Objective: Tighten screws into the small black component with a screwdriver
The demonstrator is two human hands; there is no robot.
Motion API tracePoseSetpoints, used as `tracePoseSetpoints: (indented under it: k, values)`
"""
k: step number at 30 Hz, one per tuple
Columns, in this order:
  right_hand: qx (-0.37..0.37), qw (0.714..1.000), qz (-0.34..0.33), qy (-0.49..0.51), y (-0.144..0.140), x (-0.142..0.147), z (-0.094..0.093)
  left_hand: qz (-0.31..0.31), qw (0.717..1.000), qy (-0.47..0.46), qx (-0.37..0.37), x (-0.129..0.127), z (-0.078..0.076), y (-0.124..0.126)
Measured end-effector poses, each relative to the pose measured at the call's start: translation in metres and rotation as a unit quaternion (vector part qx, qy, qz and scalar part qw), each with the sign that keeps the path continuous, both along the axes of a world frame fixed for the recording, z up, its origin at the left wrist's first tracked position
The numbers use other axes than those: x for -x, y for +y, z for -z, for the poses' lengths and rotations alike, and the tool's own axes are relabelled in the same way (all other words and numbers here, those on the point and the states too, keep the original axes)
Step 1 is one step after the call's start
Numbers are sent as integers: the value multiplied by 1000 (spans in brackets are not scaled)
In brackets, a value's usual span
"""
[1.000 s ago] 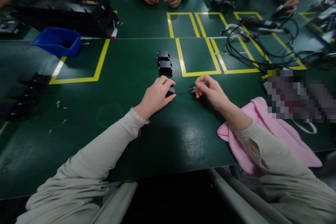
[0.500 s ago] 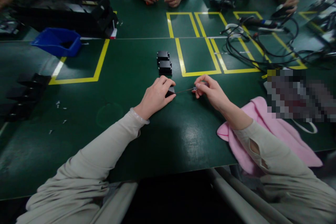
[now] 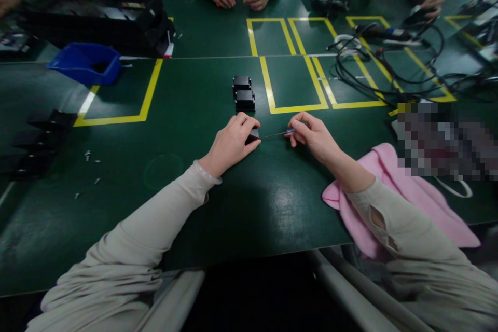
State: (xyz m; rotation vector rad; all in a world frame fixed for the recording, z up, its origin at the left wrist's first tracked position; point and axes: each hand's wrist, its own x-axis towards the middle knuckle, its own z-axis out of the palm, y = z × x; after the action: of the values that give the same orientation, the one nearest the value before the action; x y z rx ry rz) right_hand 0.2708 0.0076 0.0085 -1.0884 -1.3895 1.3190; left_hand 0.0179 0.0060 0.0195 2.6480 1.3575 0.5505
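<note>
Left hand (image 3: pixel 232 144) closed over small black box (image 3: pixel 252 136) on green table (image 3: pixel 187 114). Right hand (image 3: pixel 313 137) pinched on thin screwdriver (image 3: pixel 277 134), tip at box. Almost no shift noted since previous second; driving judged ongoing. Two black boxes (image 3: pixel 243 92) parked just beyond.

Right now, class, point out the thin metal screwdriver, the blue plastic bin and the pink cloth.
thin metal screwdriver (image 3: pixel 277 134), head view, middle of its shaft.
blue plastic bin (image 3: pixel 83 65), head view, front wall.
pink cloth (image 3: pixel 412 197), head view, its middle.
</note>
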Motion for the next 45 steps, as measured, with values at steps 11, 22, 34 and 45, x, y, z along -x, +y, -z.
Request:
tracePoseSetpoints:
  k: [11, 22, 34, 45]
  values:
    - [5, 1000, 1, 13, -1, 1, 0, 2, 1000, 1, -3, 0, 1, 1]
    - [-3, 1000, 7, 5, -1, 1, -1, 1, 1000, -2, 2, 0, 0, 0]
    - [5, 1000, -1, 7, -2, 2, -3, 4, 1000, -5, 2, 0, 0, 0]
    - [13, 1000, 3, 0, -2, 2, -3, 3, 1000, -5, 3, 1, 0, 0]
